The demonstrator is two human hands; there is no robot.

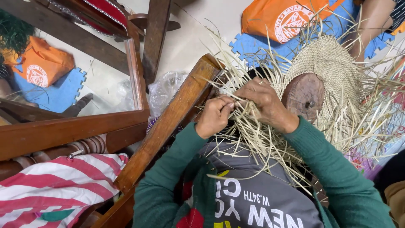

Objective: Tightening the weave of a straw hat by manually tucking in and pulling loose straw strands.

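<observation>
A half-woven straw hat lies over a round brown wooden block, with many loose pale straw strands fanning out from its rim. My left hand pinches several strands at the near edge of the weave. My right hand sits right beside it, fingers curled over the same strands against the rim. Both arms wear green sleeves. The strand ends between my fingertips are hidden.
A slanted wooden beam runs by my left arm. A red-and-white striped cloth lies lower left. Orange bags rest on blue foam mats. Another person's arm shows top right. A clear plastic bag sits behind the beam.
</observation>
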